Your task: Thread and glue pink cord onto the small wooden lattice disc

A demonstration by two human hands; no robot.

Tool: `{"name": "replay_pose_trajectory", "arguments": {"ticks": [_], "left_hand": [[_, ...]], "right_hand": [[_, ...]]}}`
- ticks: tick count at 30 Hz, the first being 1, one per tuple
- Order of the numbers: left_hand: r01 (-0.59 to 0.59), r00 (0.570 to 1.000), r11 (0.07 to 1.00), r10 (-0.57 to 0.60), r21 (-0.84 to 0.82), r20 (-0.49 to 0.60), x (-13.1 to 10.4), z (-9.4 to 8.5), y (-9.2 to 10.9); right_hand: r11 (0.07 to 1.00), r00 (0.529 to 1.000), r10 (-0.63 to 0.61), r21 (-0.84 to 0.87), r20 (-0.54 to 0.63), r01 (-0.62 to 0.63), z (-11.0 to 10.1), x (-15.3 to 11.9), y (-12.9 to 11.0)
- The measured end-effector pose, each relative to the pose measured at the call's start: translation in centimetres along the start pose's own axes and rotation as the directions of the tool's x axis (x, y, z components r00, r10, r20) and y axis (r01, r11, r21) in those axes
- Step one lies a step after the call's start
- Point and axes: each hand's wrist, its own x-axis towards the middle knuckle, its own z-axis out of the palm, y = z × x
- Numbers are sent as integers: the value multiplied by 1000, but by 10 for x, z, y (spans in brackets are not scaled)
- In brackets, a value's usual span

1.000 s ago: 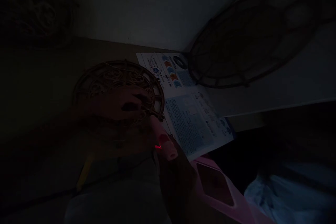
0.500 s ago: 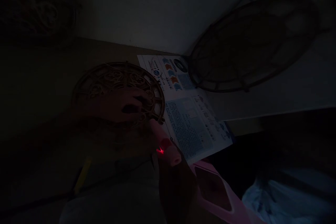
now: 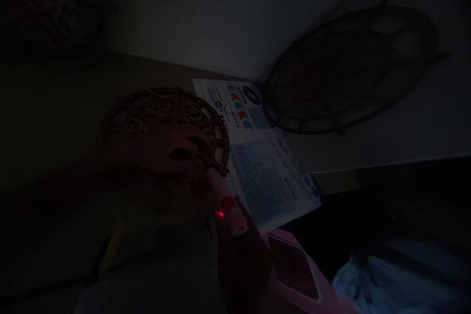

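Note:
The scene is very dark. A round openwork frame (image 3: 165, 95) with curled scrollwork lies flat on the table, its right edge over a printed sheet (image 3: 253, 191). My left hand (image 3: 162, 147) rests on the frame, thumb and fingers bent down and closed on its inner right part. My right hand (image 3: 243, 265), mostly in shadow, is closed around a pink tube-shaped tool (image 3: 221, 189) with a small glowing red light. The tool's far end is close to the frame's lower right rim. What kind of tool it is, I cannot make out.
Another round openwork frame (image 3: 346, 130) leans against the wall at the right. A third scrollwork piece (image 3: 68, 17) stands at upper left. A pink object with a dark panel (image 3: 294, 267) lies lower right, near pale crumpled material (image 3: 379, 279). A yellow stick-like thing (image 3: 112, 248) is lower left.
The view has shifted slightly. Both hands keep their places at the frame, and the pink tool stays near its lower right rim.

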Motion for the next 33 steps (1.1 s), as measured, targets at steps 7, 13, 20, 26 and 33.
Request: {"name": "replay_pose_trajectory", "arguments": {"ticks": [7, 13, 20, 26, 33], "left_hand": [[-5, 1000, 1000, 5, -5, -10, 0, 1, 0], [-14, 1000, 1000, 14, -16, 3, 0, 1, -1], [-23, 1000, 1000, 23, 0, -2, 0, 1, -1], [-9, 1000, 1000, 9, -13, 10, -1, 2, -4], [-14, 1000, 1000, 15, -17, 7, 0, 0, -2]], "right_hand": [[991, 991, 133, -24, -19, -133, -6, -6, -3], [987, 987, 159, -33, -39, -160, -8, -10, -3], [997, 997, 80, -2, 12, -80, -4, -6, -2], [999, 999, 47, -19, 23, -47, -3, -5, -2], [998, 999, 40, -39, 29, -39, -5, -7, -2]]}}
